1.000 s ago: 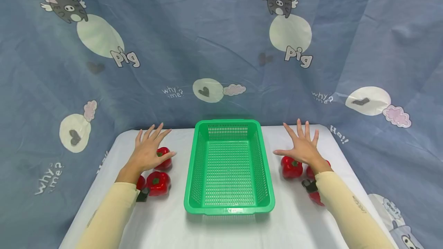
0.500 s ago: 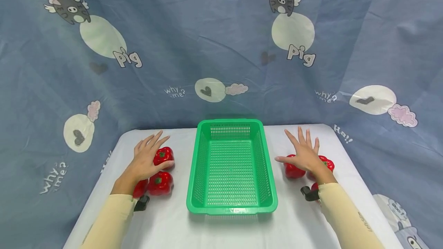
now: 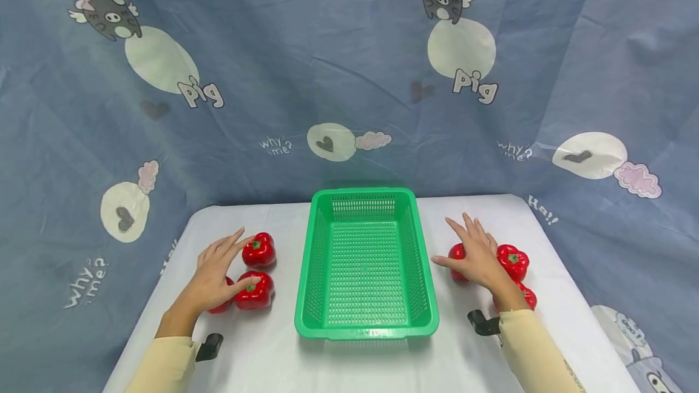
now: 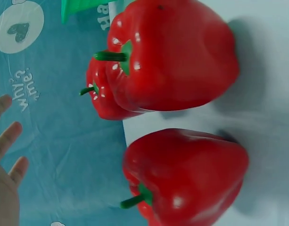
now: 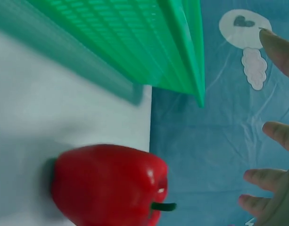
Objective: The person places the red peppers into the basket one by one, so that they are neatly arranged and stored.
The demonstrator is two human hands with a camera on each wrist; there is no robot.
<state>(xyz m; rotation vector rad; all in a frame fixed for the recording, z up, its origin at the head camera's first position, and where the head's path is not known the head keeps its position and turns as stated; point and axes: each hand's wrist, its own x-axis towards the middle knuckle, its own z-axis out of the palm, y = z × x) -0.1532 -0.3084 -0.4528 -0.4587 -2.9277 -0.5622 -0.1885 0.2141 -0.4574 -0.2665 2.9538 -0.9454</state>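
Note:
My left hand [image 3: 210, 281] hovers over three red bell peppers on the table's left side, fingers spread and nothing held. Its thumb overlaps the near pepper [image 3: 259, 295]; the far pepper [image 3: 259, 251] lies by its fingertips, and a third pepper [image 3: 220, 307] is partly hidden beneath. In the left wrist view, all three peppers show green stems, with one pepper [image 4: 186, 174] lying lowest. My right hand [image 3: 476, 258], also spread, is above a red pepper [image 3: 457, 252] that it partly covers. Two more peppers lie at its right, a far one [image 3: 513, 261] and one [image 3: 528, 297] behind the wrist.
A green plastic basket [image 3: 367, 332] with perforated walls stands mid-table between the hands. White cloth [image 3: 377, 366] covers the table. A blue printed curtain [image 3: 360, 47] rises behind the table's back edge. Black straps with camera mounts [image 3: 483, 323] sit at both wrists.
Both hands have drawn back toward the body and lowered, the left also shifting left. More of the peppers shows from under them. The peppers and basket stay in place.

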